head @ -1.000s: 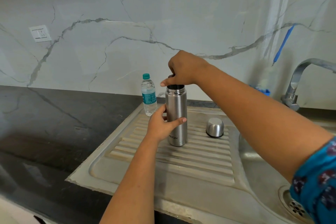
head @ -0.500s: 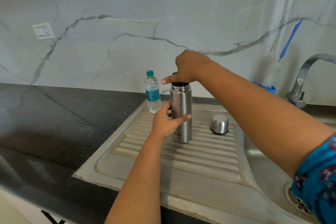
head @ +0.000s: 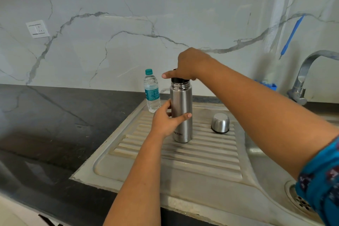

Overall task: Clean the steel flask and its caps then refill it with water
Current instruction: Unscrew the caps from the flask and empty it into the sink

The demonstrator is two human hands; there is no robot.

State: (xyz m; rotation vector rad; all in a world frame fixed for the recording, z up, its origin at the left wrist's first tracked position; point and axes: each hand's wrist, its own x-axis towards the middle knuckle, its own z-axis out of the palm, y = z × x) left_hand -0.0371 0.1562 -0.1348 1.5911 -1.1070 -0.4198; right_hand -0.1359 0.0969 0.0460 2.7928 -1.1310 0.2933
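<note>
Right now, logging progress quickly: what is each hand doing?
Left hand: grips the steel flask body.
Right hand: fingers curled on the black inner cap atop the flask.

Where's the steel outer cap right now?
In the head view, the steel outer cap sits mouth-down on the ribbed drainboard, just right of the upright flask and apart from it, left of the sink basin.

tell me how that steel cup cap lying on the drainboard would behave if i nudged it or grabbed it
The steel cap stands mouth-down on its wide rim, so it is unlikely to tip or roll. It sits across the drainboard ridges, so a nudge would probably make it skid and rattle rather than glide. Its smooth, rounded metal shell looks rigid, probably light, and possibly slippery in wet fingers.
</note>
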